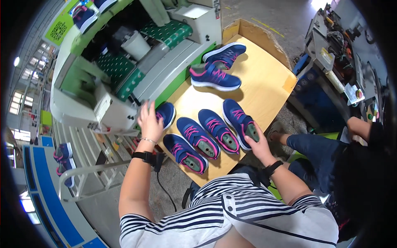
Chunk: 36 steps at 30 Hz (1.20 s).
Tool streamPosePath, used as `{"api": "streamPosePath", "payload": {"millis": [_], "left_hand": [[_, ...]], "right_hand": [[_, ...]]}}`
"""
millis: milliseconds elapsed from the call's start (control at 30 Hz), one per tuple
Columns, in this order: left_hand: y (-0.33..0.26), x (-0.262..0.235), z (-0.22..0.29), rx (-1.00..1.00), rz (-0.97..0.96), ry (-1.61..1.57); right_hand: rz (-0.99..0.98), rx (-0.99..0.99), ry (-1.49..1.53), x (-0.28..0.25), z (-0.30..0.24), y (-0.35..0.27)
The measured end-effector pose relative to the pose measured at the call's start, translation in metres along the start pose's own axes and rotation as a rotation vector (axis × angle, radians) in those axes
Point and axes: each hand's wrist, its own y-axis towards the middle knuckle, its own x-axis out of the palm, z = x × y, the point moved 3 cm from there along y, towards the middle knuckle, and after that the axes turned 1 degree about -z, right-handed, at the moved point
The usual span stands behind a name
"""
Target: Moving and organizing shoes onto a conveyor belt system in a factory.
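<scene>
L hand (151,127): fingers spread at tabletop's (264,78) L edge, thumb by a partly hidden navy shoe (167,112); can't tell if they grip it. R hand (259,145): fingers grasping heel end of outer shoe (235,115), toe pointing away from wearer. Btwn both sets of fingers, L to R: 1st row shoe (175,144), 2nd row shoe (192,131), 3rd row shoe (211,123), all upright, side by side, pink laces, openings twd wearer. Beyond R fingers, a bit L, same tabletop: side-turned shoe (215,79) w/ white sole, & rear shoe (226,54) just behind. Machine (165,74) w/ dotted green belt (169,33) sits beyond L fingers.
</scene>
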Motion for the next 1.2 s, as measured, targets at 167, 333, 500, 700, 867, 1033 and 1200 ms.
{"api": "streamPosePath", "payload": {"millis": [167, 333, 500, 700, 867, 1033, 1200], "left_hand": [[0.097, 0.035, 0.080, 0.199, -0.168, -0.421], [0.147, 0.074, 0.143, 0.546, -0.349, 0.179], [0.164, 0.073, 0.154, 0.569, -0.405, 0.040], [0.118, -0.064, 0.073, 0.113, -0.188, -0.560], [0.108, -0.126, -0.035, -0.409, 0.309, -1.062], [0.240, -0.105, -0.108, -0.467, 0.730, -0.450], [0.298, -0.095, -0.211, -0.328, 0.637, -0.057]], "right_hand": [[-0.016, -0.099, -0.334, 0.011, -0.014, 0.024], [-0.036, -0.144, -0.354, 0.010, -0.016, 0.017], [0.107, 0.250, 0.349, -0.029, -0.018, 0.025], [0.003, 0.134, 0.543, -0.032, -0.093, 0.074], [-0.188, -0.340, 0.344, 0.101, -0.227, 0.211], [0.023, -0.700, -0.022, 0.256, -0.319, 0.390], [0.162, -0.824, -0.586, 0.356, -0.305, 0.393]]}}
